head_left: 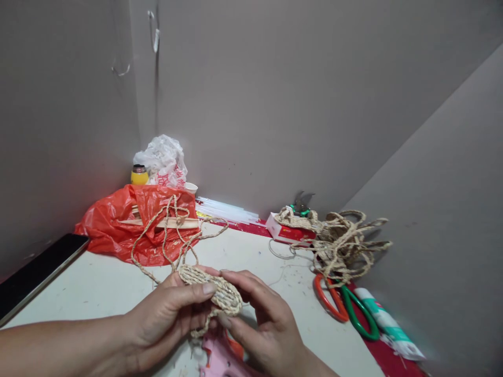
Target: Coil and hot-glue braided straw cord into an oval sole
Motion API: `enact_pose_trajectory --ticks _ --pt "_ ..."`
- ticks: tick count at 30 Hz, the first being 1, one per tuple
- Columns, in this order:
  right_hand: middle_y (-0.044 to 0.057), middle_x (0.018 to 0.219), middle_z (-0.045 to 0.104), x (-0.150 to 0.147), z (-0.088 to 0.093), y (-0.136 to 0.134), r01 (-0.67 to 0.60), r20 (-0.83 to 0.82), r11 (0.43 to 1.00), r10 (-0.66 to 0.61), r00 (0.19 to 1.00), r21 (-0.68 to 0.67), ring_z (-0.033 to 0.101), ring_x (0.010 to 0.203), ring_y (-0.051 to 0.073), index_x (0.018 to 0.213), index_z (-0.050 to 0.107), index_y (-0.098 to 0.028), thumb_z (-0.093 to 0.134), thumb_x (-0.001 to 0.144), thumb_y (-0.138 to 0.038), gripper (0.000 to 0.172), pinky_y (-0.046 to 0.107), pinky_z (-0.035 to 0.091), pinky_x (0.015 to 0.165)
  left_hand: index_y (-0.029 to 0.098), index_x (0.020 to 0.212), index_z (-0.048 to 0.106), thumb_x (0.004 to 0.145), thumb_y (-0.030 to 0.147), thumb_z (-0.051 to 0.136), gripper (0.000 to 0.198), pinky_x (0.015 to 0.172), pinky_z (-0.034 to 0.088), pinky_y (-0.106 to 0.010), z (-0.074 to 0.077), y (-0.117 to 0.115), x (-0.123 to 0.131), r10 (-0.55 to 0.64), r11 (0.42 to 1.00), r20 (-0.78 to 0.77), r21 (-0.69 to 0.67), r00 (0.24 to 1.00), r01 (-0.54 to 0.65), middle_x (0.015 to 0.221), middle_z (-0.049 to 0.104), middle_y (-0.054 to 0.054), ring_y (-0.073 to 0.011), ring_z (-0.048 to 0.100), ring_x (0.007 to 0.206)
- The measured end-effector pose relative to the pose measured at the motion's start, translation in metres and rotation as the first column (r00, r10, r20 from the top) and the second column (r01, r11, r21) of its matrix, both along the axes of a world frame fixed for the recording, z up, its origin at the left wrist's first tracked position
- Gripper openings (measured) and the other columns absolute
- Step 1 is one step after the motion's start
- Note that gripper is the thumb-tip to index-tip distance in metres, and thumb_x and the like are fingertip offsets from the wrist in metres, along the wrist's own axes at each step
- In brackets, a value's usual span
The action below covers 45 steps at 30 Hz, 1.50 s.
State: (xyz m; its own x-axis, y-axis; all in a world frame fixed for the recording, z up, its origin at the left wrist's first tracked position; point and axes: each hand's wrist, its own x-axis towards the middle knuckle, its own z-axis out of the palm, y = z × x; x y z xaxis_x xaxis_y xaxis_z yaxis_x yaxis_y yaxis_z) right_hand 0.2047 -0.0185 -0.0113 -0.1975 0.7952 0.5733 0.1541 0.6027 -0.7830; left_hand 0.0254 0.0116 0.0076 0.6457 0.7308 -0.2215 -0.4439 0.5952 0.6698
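Observation:
An oval coil of braided straw cord (210, 288) is held up in front of me over the white table. My left hand (168, 309) grips its left end, the thumb pressed across the rows. At its right end, my right hand (263, 314) pinches the rim between thumb and fingers. A short loop of cord hangs beneath the coil. From behind my left hand, a loose length of the same cord (167, 256) runs back over the table and onto the red plastic bag. Below my hands lies a pink tool (223, 356), partly hidden by them.
The red plastic bag (110, 220) holds wooden sticks. Behind it stand a yellow jar (139, 175) and a white plastic bag (167, 157). Clear glue sticks (228, 210) lie along the wall. At right are tangled cord (346, 241), red and green handles (359, 314), and a tube (389, 324). A phone (39, 275) lies left.

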Motion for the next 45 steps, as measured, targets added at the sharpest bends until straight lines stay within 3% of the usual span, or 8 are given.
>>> enact_pose_trajectory --ticks 3,8,14,18,23,34,40,45 --pt "0.004 0.110 0.069 -0.002 0.000 -0.001 0.017 -0.011 1.000 -0.017 1.000 -0.020 0.066 0.096 0.018 0.127 0.060 -0.032 0.071 0.076 -0.005 0.059 0.027 0.054 0.082 0.011 0.098 0.066 0.081 0.016 0.068 0.018 0.066 0.049 -0.027 -0.002 -0.001 0.001 -0.013 1.000 0.003 0.007 1.000 0.013 0.087 0.069 -0.011 -0.0173 0.064 0.075" --pt "0.006 0.105 0.067 -0.004 0.000 -0.002 0.013 -0.032 0.999 -0.014 0.999 -0.051 0.065 0.094 0.021 0.124 0.062 -0.027 0.069 0.075 -0.005 0.054 0.031 0.054 0.082 0.009 0.096 0.069 0.080 0.016 0.069 0.018 0.071 0.049 -0.027 -0.003 -0.003 0.002 -0.034 0.999 0.019 0.015 0.999 0.033 0.087 0.069 -0.011 -0.0173 0.064 0.077" --pt "0.002 0.100 0.063 0.005 0.005 -0.001 -0.014 -0.033 0.996 0.011 0.999 -0.091 0.062 0.088 0.018 0.120 0.063 -0.032 0.065 0.078 -0.008 0.048 0.029 0.051 0.077 0.013 0.101 0.069 0.075 0.023 0.074 0.028 0.070 0.048 -0.027 0.003 0.009 -0.004 -0.118 0.992 0.016 0.055 0.993 0.117 0.091 0.068 -0.010 -0.0172 0.063 0.078" --pt "0.004 0.096 0.062 0.012 0.012 -0.001 -0.045 0.087 0.987 0.059 0.994 -0.156 0.060 0.085 0.019 0.116 0.065 -0.028 0.065 0.076 -0.010 0.045 0.030 0.049 0.074 0.014 0.097 0.070 0.079 0.031 0.070 0.025 0.072 0.049 -0.030 0.011 0.027 -0.011 -0.081 0.984 -0.081 0.152 0.993 0.092 0.089 0.070 -0.008 -0.0200 0.065 0.080" --pt "0.003 0.095 0.060 0.012 0.014 -0.001 -0.117 0.095 0.974 0.138 0.986 -0.196 0.061 0.083 0.018 0.115 0.068 -0.027 0.066 0.072 -0.007 0.047 0.029 0.050 0.073 0.013 0.078 0.072 0.068 0.030 0.082 0.022 0.066 0.046 -0.026 0.010 0.031 -0.013 -0.196 0.952 -0.284 0.176 0.939 0.252 0.071 0.070 -0.004 -0.0129 0.060 0.061" --pt "0.003 0.092 0.062 0.012 0.010 0.002 -0.149 0.054 0.977 0.159 0.986 -0.150 0.062 0.079 0.016 0.122 0.067 -0.031 0.063 0.068 -0.001 0.062 0.029 0.051 0.070 0.013 0.067 0.069 0.057 0.018 0.083 0.018 0.059 0.040 -0.024 0.002 0.021 -0.007 -0.159 0.987 -0.199 0.003 0.967 0.163 0.063 0.069 -0.003 -0.0117 0.058 0.054" --pt "0.001 0.094 0.061 0.012 0.010 0.002 -0.187 0.047 0.968 0.197 0.979 -0.170 0.062 0.080 0.015 0.123 0.066 -0.036 0.064 0.069 0.001 0.066 0.028 0.051 0.070 0.013 0.074 0.070 0.062 0.023 0.078 0.017 0.062 0.044 -0.027 0.005 0.020 -0.008 -0.224 0.971 -0.192 0.040 0.955 0.236 0.070 0.071 -0.006 -0.0154 0.061 0.059" --pt "0.001 0.099 0.063 0.012 0.011 0.001 -0.156 0.055 0.969 0.169 0.984 -0.193 0.063 0.088 0.017 0.126 0.063 -0.036 0.066 0.071 -0.003 0.064 0.029 0.051 0.078 0.012 0.071 0.069 0.063 0.021 0.078 0.015 0.063 0.044 -0.026 0.004 0.019 -0.007 -0.176 0.980 -0.211 0.052 0.961 0.191 0.070 0.071 -0.007 -0.0148 0.061 0.061"
